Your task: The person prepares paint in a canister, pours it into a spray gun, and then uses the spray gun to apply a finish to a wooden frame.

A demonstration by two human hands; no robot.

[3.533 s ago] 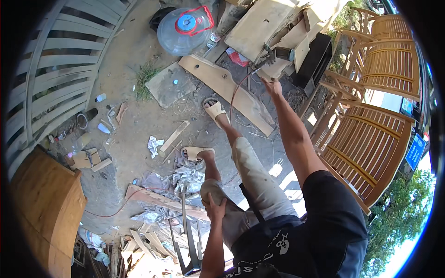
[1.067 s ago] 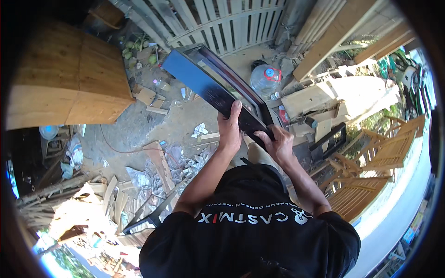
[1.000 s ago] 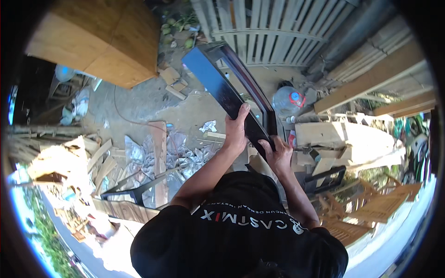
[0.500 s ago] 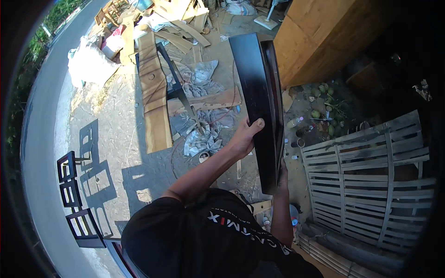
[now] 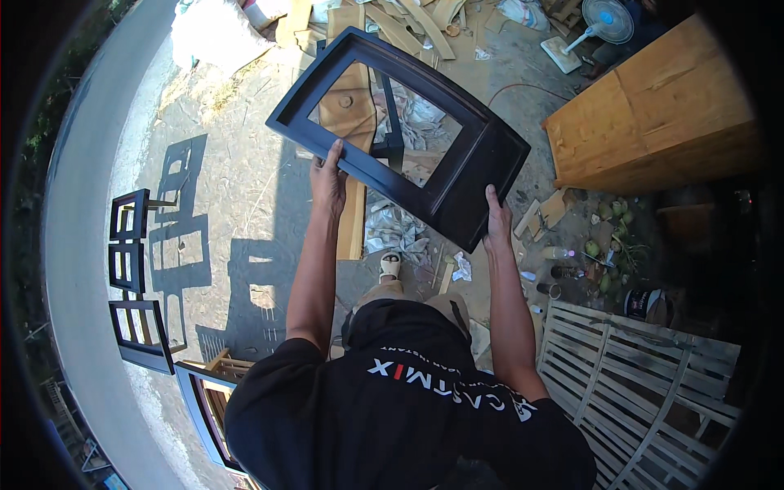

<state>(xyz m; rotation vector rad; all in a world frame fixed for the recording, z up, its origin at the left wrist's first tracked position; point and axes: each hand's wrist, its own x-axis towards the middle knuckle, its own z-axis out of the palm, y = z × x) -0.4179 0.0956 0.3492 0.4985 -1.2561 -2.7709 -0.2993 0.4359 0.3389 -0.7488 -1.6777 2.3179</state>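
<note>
A black-painted frame [image 5: 384, 181] is held up in front of me with its broad face turned toward me. It has a large rectangular opening, a solid panel at its right end and one curved long edge. My left hand [image 5: 329, 181] grips its near long edge, thumb on the face. Around the lower right corner of the solid panel, my right hand [image 5: 497, 220] is closed with the thumb on top. The fingers of both hands are partly hidden behind it. Through the opening I see a brown wooden slab [image 5: 347, 102] on the ground.
Several black frames [image 5: 127, 265] stand at the left by the road [image 5: 90, 212]. A wooden cabinet [image 5: 645, 106] and a fan [image 5: 607, 20] are at the back right. Slatted bamboo panels [image 5: 604, 367] lie lower right, near green fruit [image 5: 616, 214]. Crumpled sheets [image 5: 396, 233] lie beyond my feet.
The black frame has turned from edge-on to face-on and tilted, swinging its far end left. My left hand has moved left along it, and my right hand has come up into view at its corner.
</note>
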